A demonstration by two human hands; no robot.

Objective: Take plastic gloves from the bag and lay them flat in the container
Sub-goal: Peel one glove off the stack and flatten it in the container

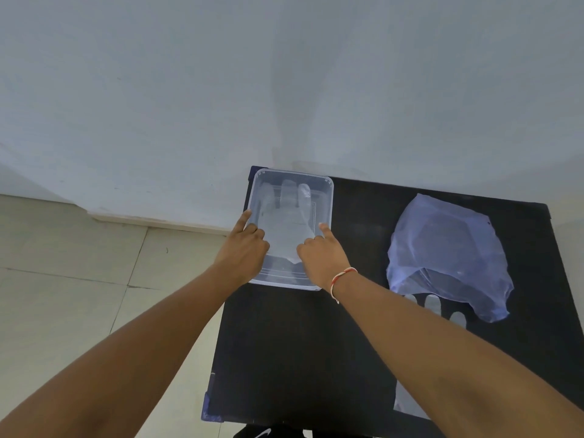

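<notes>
1. A clear plastic glove (289, 222) lies spread in the clear container (328, 197) at the far left of the black table (300, 343), its fingers pointing toward the wall.
2. The left hand (243, 251) rests at the container's left edge, index finger stretched out, the other fingers curled and holding nothing. The right hand (322, 254) is posed the same way on the glove's right side, seemingly pressing the film flat.
3. The bluish plastic bag (448, 248) lies crumpled well to the right; another glove (433, 305) peeks out of its near edge.
4. The gloves look thin, limp, almost weightless and clingy. I judge a light pinch at the cuff best, then smoothing with flat fingertips, since they will likely crease or drift easily.
5. No brand, label or readable writing shows anywhere.
</notes>
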